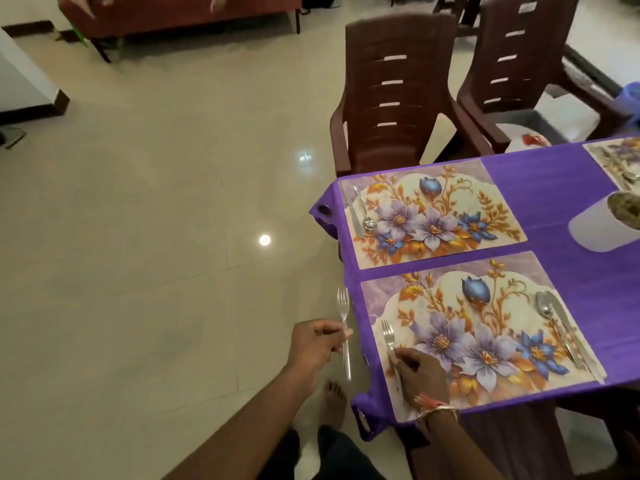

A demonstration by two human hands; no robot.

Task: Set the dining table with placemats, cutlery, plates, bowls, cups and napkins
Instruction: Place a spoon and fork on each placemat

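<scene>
Two forks are in play: the right hand presses its fingers on the handle of one fork lying tines-away on the near placemat. The left hand, off the desk's edge, pinches a second fork mid-handle, tines-away. It probably goes to the far placemat, ahead and right, whose spoon and knife fill the left edge.

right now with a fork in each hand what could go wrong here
The left hand holds a fork out over the floor, off the table's edge; a loose grip could drop it. The right hand is setting another fork near the placemat's left border, close to the table edge, so a nudge might push it off. The far placemat shows no fork, which could be missed.
</scene>
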